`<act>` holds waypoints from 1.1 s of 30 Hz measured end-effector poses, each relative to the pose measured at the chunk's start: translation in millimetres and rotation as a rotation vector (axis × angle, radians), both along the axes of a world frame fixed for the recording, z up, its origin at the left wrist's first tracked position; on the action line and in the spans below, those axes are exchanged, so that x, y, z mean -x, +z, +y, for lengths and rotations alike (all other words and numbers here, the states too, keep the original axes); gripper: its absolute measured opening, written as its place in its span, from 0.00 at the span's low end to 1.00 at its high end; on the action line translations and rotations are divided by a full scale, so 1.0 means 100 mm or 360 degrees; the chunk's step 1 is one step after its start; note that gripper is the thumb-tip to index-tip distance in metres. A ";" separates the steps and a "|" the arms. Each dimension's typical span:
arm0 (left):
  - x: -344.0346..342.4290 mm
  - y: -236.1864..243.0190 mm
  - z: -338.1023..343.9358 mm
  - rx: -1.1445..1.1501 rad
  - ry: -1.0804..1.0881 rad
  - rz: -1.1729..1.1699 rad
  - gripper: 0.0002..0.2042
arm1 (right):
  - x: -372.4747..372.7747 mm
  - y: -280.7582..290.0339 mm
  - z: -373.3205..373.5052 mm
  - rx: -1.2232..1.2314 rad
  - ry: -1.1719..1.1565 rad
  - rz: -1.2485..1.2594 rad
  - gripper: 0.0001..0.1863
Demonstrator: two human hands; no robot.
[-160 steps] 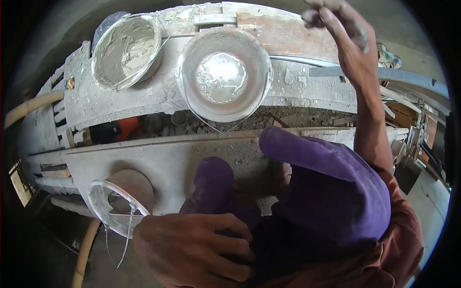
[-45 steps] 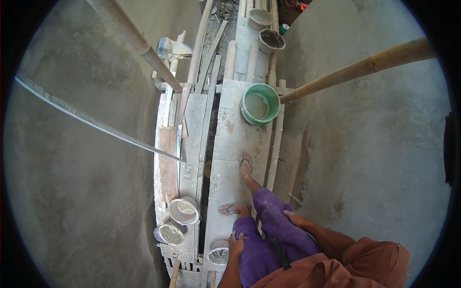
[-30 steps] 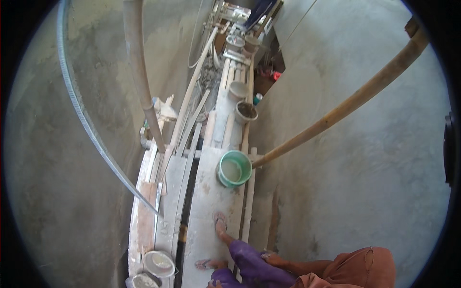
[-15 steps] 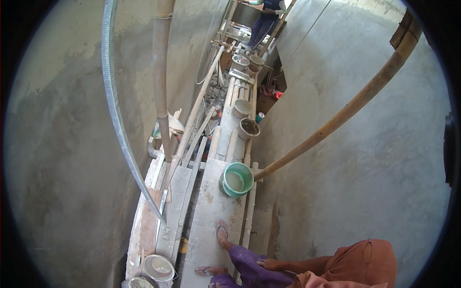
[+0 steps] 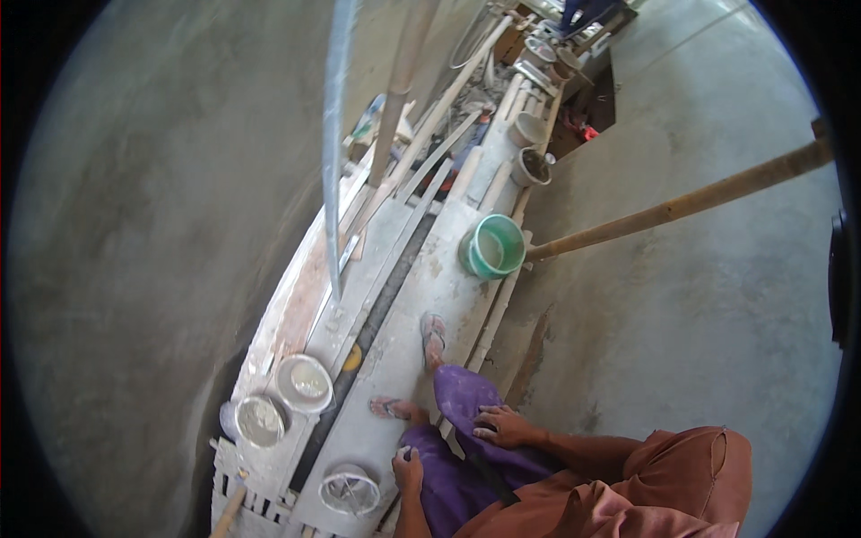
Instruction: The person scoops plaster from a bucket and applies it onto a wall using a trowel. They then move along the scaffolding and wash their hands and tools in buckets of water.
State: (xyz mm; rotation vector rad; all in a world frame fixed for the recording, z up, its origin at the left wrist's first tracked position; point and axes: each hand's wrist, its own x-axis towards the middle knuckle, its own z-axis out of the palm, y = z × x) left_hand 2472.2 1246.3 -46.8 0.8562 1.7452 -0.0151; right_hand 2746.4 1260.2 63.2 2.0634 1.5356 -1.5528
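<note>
My right hand (image 5: 504, 426) rests on the purple trousers (image 5: 471, 394) near the knee, its fingers spread and nothing in them. Lower and to the left, my left hand (image 5: 408, 470) lies against the other knee, fingers loosely bent, with no object visible in it. My sandalled feet stand on the grey plank walkway (image 5: 386, 345). Closest to my left hand is a round pail (image 5: 350, 490) with a thin handle across its mouth. Two whitish buckets, one (image 5: 305, 384) with pale contents and another (image 5: 261, 421) with greyish material, stand farther left.
A green bucket (image 5: 493, 247) stands ahead on the planks. Beyond it are several mortar buckets (image 5: 533, 167) and another person's legs (image 5: 587, 13). A bamboo pole (image 5: 682, 206) slants up at right; a metal strip (image 5: 334, 152) rises at left. Plastered walls (image 5: 161, 224) flank the walkway.
The view has swung down and left, bringing the pail and more of my body into sight. My left hand now shows clearly at the knee; my right hand stays on the trousers.
</note>
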 end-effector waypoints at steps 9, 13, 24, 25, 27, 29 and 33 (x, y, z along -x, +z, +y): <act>0.66 -0.05 -0.81 -0.0212 0.0302 0.0160 0.16 | 1.27 -0.31 -0.09 -0.0035 0.0430 0.0150 0.16; 0.72 0.07 -0.96 -0.0059 0.0632 0.0288 0.16 | 1.39 -0.34 0.10 -0.0028 0.0575 0.0183 0.13; 0.52 0.02 -1.49 0.0069 0.1516 0.0332 0.14 | 1.82 -0.49 0.49 0.0050 0.1015 0.0304 0.14; 0.50 0.06 -1.53 0.0088 0.1554 0.0354 0.15 | 1.84 -0.51 0.51 0.0052 0.1076 0.0297 0.14; 0.44 0.13 -1.67 0.0114 0.1644 0.0374 0.16 | 1.93 -0.54 0.50 0.0136 0.1224 0.0235 0.17; 0.40 0.20 -1.81 0.0072 0.1770 0.0470 0.18 | 2.03 -0.51 0.44 0.0203 0.1294 0.0175 0.19; 0.47 0.19 -2.11 0.0114 0.2154 0.0461 0.18 | 2.22 -0.70 0.32 0.0124 0.1504 0.0204 0.19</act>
